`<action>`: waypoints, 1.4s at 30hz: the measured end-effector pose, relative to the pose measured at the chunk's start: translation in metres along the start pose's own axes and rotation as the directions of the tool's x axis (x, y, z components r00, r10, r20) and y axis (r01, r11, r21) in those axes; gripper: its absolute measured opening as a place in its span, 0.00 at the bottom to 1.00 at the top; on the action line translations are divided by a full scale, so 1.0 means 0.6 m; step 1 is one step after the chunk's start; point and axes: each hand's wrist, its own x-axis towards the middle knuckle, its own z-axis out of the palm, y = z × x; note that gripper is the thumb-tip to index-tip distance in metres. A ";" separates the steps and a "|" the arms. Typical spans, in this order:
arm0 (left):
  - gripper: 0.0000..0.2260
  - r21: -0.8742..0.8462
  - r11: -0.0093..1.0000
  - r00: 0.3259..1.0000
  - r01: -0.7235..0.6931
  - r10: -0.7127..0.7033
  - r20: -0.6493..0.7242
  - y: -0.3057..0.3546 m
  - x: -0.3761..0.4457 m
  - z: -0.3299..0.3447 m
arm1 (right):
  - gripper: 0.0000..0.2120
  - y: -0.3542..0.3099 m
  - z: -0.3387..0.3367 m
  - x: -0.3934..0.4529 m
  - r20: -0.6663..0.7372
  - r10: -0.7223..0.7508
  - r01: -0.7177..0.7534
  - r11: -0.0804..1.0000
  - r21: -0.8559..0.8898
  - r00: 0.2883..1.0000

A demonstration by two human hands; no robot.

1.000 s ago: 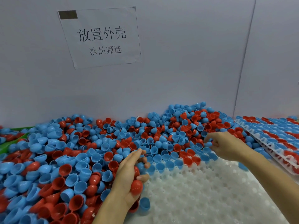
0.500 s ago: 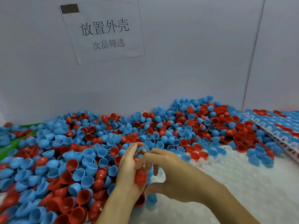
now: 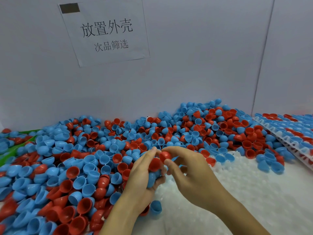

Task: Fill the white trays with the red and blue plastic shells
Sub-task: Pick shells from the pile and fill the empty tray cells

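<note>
While left hand [image 3: 144, 175] cups several shells as a ready supply, right hand [image 3: 188, 173] pinches one red shell [image 3: 165, 156], just beside the white tray [image 3: 245, 192], likely for placing.

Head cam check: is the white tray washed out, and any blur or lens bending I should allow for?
Head view: the white tray is overexposed, its pockets barely readable; the shell pile smears at the lower left edge; the wall seam leans, wide-angle distortion; the left hand and right hand, pinching a red shell, are sharp; lighting is even with soft shadows.
</note>
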 end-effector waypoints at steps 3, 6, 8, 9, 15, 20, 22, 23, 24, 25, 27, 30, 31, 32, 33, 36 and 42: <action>0.16 0.040 0.999 0.994 0.000 -0.004 0.105 0.000 -0.001 0.003 | 0.10 0.006 -0.004 0.002 -0.048 0.044 -0.044 0.999 0.000 0.998; 0.15 0.068 0.998 0.989 -0.006 -0.004 0.148 -0.001 -0.001 0.002 | 0.12 0.012 -0.007 0.002 -0.070 0.094 -0.094 0.996 -0.003 0.993; 0.16 0.080 0.997 0.985 -0.015 0.001 0.171 -0.001 -0.001 0.002 | 0.14 0.016 -0.013 0.003 -0.089 0.116 -0.116 0.993 -0.001 0.989; 0.16 0.084 0.996 0.984 -0.018 0.003 0.176 -0.002 -0.001 0.002 | 0.14 0.018 -0.015 0.003 -0.096 0.128 -0.128 0.992 0.005 0.987; 0.14 0.070 0.997 0.992 -0.016 0.007 0.124 -0.005 -0.001 0.005 | 0.11 0.026 -0.016 0.004 -0.193 0.195 -0.190 0.981 0.045 0.962; 0.15 0.091 0.995 0.995 -0.029 0.021 0.096 -0.007 -0.001 0.005 | 0.10 0.026 -0.014 0.000 -0.190 0.121 -0.141 0.985 -0.095 0.974; 0.15 0.113 0.993 0.992 -0.031 0.016 0.127 -0.006 -0.003 0.004 | 0.10 0.027 -0.010 -0.001 -0.162 0.121 -0.144 0.979 -0.142 0.979; 0.14 0.123 0.992 0.989 -0.034 0.015 0.150 -0.006 -0.003 0.004 | 0.11 0.028 -0.009 -0.002 -0.153 0.124 -0.147 0.977 -0.153 0.980; 0.13 0.135 0.990 0.985 -0.039 0.015 0.173 -0.006 -0.003 0.003 | 0.12 0.029 -0.009 -0.002 -0.146 0.127 -0.150 0.976 -0.156 0.981; 0.11 0.151 0.988 0.981 -0.045 0.015 0.194 -0.006 -0.003 0.003 | 0.12 0.029 -0.009 -0.001 -0.142 0.128 -0.150 0.975 -0.162 0.982; 0.08 0.184 0.981 0.974 -0.055 0.013 0.225 -0.007 -0.004 0.002 | 0.12 0.030 -0.010 -0.001 -0.137 0.125 -0.151 0.967 -0.203 0.983; 0.09 0.212 0.976 0.973 -0.054 0.004 0.232 -0.008 -0.003 0.002 | 0.09 0.032 -0.010 0.000 -0.148 0.127 -0.162 0.953 -0.257 0.981; 0.10 0.211 0.976 0.975 -0.049 0.001 0.223 -0.009 -0.003 0.003 | 0.08 0.032 -0.009 0.001 -0.154 0.127 -0.163 0.953 -0.256 0.980; 0.11 0.205 0.978 0.978 -0.041 -0.003 0.208 -0.010 -0.003 0.004 | 0.07 0.033 -0.010 0.002 -0.159 0.130 -0.167 0.954 -0.247 0.979; 0.14 0.194 0.981 0.982 -0.029 -0.008 0.187 -0.011 -0.002 0.006 | 0.07 0.033 -0.012 0.002 -0.165 0.136 -0.173 0.957 -0.235 0.977; 0.20 0.139 0.990 0.992 -0.004 -0.013 0.123 -0.012 0.000 0.007 | 0.07 0.035 -0.030 0.007 -0.207 0.193 -0.228 0.961 -0.159 0.959; 0.17 0.077 0.997 0.997 0.014 -0.020 0.075 -0.008 0.002 0.005 | 0.07 0.049 -0.131 0.032 -0.278 0.308 -0.337 0.939 -0.064 0.910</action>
